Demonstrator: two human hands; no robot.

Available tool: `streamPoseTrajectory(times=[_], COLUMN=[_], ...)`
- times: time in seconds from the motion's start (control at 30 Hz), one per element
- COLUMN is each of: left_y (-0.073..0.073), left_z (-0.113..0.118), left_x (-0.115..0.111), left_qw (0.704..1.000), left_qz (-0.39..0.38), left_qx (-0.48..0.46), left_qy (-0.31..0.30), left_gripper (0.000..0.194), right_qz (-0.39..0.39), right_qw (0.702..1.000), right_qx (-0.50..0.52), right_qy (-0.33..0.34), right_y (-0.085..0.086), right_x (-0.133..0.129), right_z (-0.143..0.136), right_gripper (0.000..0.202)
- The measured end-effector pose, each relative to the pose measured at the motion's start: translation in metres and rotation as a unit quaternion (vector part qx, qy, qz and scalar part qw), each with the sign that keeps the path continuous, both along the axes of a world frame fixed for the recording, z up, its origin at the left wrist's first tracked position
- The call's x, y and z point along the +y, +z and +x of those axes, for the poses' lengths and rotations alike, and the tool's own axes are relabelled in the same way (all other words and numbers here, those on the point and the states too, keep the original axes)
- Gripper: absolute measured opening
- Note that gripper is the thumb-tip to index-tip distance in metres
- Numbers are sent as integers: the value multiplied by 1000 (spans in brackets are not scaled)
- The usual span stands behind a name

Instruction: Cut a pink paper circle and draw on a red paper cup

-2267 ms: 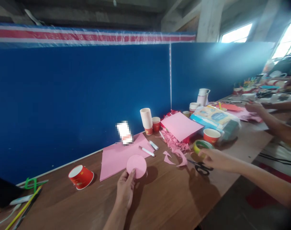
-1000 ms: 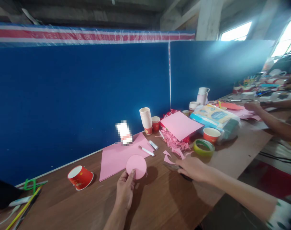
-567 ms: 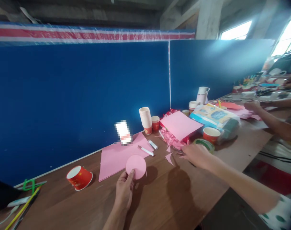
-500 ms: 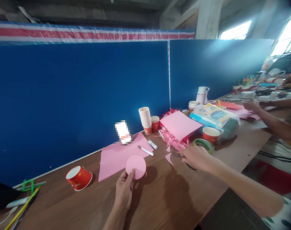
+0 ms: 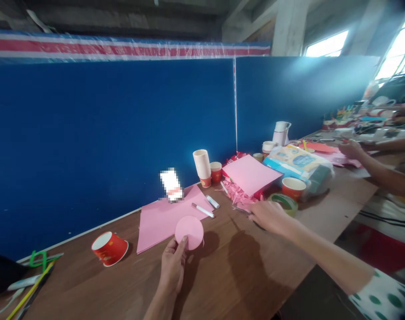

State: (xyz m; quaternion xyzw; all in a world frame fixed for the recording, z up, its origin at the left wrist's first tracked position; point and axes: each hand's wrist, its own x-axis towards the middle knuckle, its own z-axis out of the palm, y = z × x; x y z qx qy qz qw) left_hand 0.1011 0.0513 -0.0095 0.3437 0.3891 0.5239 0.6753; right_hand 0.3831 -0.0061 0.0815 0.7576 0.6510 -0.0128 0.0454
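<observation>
Pink disc (image 5: 191, 226), beyond left hand (image 5: 172, 264), near edge pinched

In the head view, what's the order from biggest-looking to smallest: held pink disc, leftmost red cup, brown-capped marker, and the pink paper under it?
1. Pink paper
2. Red cup and pink disc: similar height, the cup wider; too close to rank firmly
3. Brown-capped marker
</observation>
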Motion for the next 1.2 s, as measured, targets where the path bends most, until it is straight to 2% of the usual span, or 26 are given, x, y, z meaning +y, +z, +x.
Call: streamPoseTrajectory(times=[0.1,0.2,0.33,0.4,0.47,0.53,0.6,0.7,0.73,0.8,0.83,0.93,1.1,1.2], left_y=[-1,-5,-6,-5,-3,0,3,5,5,6,6,6,7,6], left_z=[-1,-2,-2,-2,-1,-2,-4,-9,-12,-17,-19,-23,-24,-23], left_x=[1,2,2,1,1,0,2,7,9,14,16,22,27,28], left_qw=[1000,1000,1000,1000,1000,1000,999,997,997,995,994,990,987,988], left_qz=[1,-1,-9,-15,-13,-7,-5,-7,-8,-9,-10,-13,-19,-20], left_qx=[3,10,25,25,16,-4,-24,-31,-30,-30,-30,-27,-27,-19], left_qy=[4,8,9,6,4,13,29,64,76,99,109,134,154,154], left_gripper=[46,48,51,49,46,42,37,34,34,34,33,30,27,27], right_qz=[4,5,27,47,80,126,144,118,109,98,97,106,131,146], right_qw=[1000,999,998,997,991,954,882,756,721,673,658,646,645,648], right_qx=[19,24,31,44,106,270,443,640,681,733,747,756,752,748], right_qy=[9,-21,-53,-45,-14,37,70,74,66,18,0,-7,-16,-5], right_y=[-10,-19,-19,-18,-20,-27,-36,-47,-49,-50,-51,-55,-77,-87], right_x=[6,14,15,12,11,13,18,31,36,47,54,73,98,101], right_z=[-7,0,12,9,-2,-20,-43,-78,-88,-105,-111,-124,-135,-137], right_gripper=[19,19,22,24,24,22,21,20,20,19,20,27,28,39])
